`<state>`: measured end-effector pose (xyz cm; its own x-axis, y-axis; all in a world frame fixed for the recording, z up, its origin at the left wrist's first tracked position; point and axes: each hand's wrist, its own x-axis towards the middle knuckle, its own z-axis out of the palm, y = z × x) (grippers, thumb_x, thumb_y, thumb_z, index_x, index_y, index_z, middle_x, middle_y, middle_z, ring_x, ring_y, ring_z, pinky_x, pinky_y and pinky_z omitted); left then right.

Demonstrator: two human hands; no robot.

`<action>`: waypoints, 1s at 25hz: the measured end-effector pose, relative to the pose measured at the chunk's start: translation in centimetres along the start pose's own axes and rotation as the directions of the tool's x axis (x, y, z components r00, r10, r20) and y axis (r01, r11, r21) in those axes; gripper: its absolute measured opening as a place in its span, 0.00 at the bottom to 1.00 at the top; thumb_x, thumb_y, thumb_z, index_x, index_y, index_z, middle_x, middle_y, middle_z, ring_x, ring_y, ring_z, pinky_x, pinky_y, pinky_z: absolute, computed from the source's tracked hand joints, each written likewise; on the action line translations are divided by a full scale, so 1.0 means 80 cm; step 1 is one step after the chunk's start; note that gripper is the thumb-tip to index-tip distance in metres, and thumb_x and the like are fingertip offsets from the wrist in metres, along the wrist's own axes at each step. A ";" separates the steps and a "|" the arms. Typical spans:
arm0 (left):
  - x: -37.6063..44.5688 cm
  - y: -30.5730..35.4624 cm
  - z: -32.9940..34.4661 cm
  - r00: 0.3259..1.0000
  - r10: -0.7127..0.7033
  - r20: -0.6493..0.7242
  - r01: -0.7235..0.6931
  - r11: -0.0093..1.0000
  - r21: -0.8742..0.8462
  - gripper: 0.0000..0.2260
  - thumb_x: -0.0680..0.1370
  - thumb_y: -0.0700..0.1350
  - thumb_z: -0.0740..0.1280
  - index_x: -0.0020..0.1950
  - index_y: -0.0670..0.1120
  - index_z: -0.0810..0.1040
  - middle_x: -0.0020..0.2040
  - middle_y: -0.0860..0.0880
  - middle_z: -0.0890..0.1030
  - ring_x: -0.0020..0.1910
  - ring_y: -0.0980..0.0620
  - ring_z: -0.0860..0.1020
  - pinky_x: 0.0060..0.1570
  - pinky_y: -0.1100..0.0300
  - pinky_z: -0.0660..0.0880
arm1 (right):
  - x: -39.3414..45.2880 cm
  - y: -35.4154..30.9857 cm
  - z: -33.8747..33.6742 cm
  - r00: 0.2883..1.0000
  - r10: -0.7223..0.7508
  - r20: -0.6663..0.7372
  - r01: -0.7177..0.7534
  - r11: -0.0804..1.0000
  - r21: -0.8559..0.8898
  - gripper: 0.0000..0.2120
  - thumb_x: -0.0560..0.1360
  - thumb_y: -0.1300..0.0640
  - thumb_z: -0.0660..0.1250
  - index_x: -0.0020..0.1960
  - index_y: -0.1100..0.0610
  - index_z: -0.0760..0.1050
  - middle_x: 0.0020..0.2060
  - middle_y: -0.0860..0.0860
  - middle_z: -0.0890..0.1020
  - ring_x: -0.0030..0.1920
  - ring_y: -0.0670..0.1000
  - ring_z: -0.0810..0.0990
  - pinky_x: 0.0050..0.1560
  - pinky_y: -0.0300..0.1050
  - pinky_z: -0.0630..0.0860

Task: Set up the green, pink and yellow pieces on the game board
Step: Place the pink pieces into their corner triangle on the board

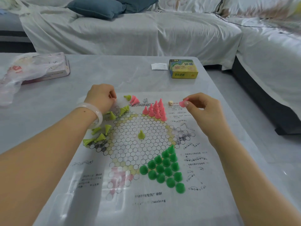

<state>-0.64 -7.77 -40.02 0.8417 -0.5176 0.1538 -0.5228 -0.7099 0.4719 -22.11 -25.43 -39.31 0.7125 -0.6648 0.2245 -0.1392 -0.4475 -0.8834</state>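
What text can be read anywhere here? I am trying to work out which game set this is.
"45": on the yellow front of the game box, at its right end; the box's other characters are too blurred to read.
Print on the game board sheet: title, rule columns and bottom lines all too blurred to read.
White paper slip beside the box: print too small.
Flat box under the plastic bag: markings unreadable.

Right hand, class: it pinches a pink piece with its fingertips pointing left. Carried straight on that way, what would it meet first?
Probably the small die, just left of the pink piece in the right hand. Beyond it stands the upright pink cluster. Height above the board is unclear.
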 end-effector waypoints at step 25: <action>-0.143 0.057 -0.030 0.864 -0.173 0.473 0.432 -0.230 -0.872 0.05 0.73 0.37 0.65 0.45 0.39 0.79 0.33 0.49 0.81 0.30 0.58 0.78 0.31 0.70 0.76 | -0.026 0.017 0.050 0.990 -0.008 0.142 0.067 0.906 -0.418 0.05 0.73 0.52 0.66 0.48 0.50 0.78 0.42 0.48 0.76 0.46 0.49 0.74 0.45 0.40 0.67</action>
<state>-12.37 -3.93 -37.56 0.7536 -0.5502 -0.3598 0.6014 0.3560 0.7152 -21.06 -22.25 -42.64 0.8042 -0.5693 0.1708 -0.3655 -0.7002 -0.6133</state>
